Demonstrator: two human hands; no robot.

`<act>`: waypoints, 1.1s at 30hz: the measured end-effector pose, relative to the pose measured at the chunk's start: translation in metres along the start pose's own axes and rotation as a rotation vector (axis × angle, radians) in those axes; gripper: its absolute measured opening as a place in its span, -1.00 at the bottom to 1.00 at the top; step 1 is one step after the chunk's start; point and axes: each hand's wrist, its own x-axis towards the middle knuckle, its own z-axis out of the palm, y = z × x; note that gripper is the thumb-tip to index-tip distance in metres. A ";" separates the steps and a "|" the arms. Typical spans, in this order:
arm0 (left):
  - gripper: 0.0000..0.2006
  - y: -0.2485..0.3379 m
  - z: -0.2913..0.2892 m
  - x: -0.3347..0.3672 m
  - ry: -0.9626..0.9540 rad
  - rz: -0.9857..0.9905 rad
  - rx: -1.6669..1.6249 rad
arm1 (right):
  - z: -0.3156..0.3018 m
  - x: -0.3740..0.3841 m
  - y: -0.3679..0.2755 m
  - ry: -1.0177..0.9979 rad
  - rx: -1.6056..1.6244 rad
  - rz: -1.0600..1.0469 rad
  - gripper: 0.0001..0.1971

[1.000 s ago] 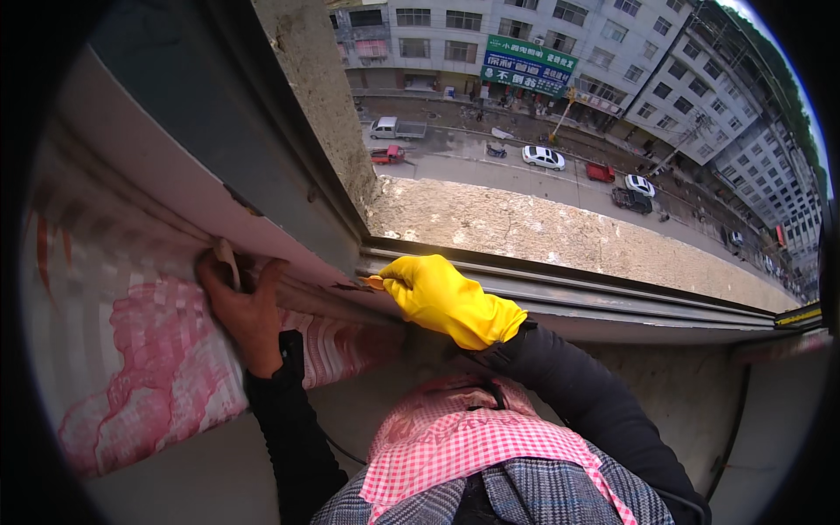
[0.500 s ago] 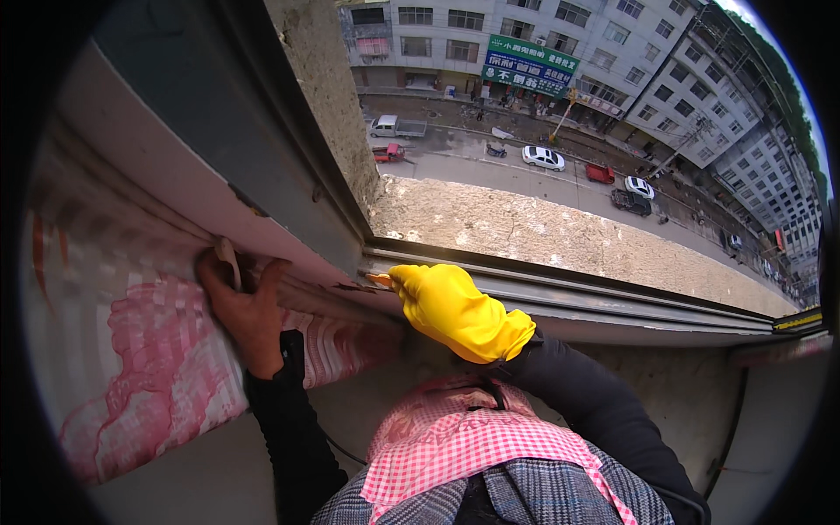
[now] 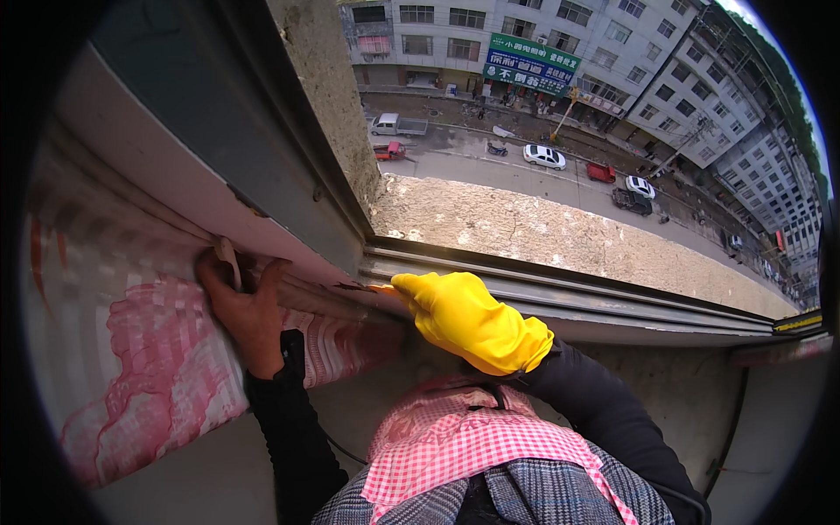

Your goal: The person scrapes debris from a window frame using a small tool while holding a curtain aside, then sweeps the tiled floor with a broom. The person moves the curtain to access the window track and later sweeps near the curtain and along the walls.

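Observation:
My left hand [image 3: 245, 306], bare, is curled at the upper edge of a pink and white patterned curtain [image 3: 166, 341], against the pale pink wall beside the window. A narrow pale strip [image 3: 229, 261] shows between its fingers; whether it is a fold of the curtain I cannot tell. My right hand [image 3: 468, 317], in a yellow rubber glove, is closed on a small orange thing [image 3: 382, 290], mostly covered by the fingers. This orange tip meets the chipped inner sill edge, just below the corner of the metal window track [image 3: 525, 293].
Outside the open window lies a rough concrete ledge [image 3: 525, 227]. Far below run a street with parked vehicles [image 3: 544, 157] and buildings opposite. A grey window panel [image 3: 166, 105] stands at the left. A pink checked cloth [image 3: 481, 437] covers my front.
My right hand has shifted slightly right and down, off the track's corner toward the inner sill edge. The left hand and curtain look unchanged.

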 end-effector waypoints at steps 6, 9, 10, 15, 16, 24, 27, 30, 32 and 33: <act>-0.32 -0.003 0.000 0.000 -0.001 0.031 0.001 | 0.005 0.011 0.006 0.076 0.084 0.102 -0.88; -0.34 -0.004 0.001 0.001 -0.002 0.028 -0.014 | 0.013 0.023 0.010 -0.073 0.085 0.215 -0.77; -0.34 -0.004 0.001 0.001 0.002 0.035 -0.013 | 0.015 0.026 0.010 -0.090 0.164 0.266 -0.77; -0.36 -0.004 0.002 0.002 0.013 0.038 -0.017 | 0.019 0.028 0.010 -0.030 0.294 0.209 -0.76; -0.36 -0.004 0.002 0.002 0.010 0.034 -0.010 | 0.020 0.025 0.009 -0.010 0.244 0.172 -0.76; -0.35 -0.006 0.000 0.002 -0.007 0.045 -0.029 | 0.005 -0.013 -0.010 0.002 -0.018 -0.013 -0.87; -0.34 -0.006 0.000 0.001 -0.009 0.052 -0.034 | 0.000 -0.010 -0.006 -0.009 -0.079 0.088 -0.87; -0.34 -0.004 0.001 0.001 -0.004 0.043 -0.029 | 0.007 0.002 0.000 -0.021 0.005 0.178 -0.84; -0.34 -0.003 0.002 0.001 -0.007 0.011 -0.061 | 0.017 0.013 0.007 -0.016 0.124 0.219 -0.81; -0.33 -0.002 0.002 0.000 0.010 0.028 -0.023 | 0.024 0.017 0.010 -0.007 0.168 0.227 -0.80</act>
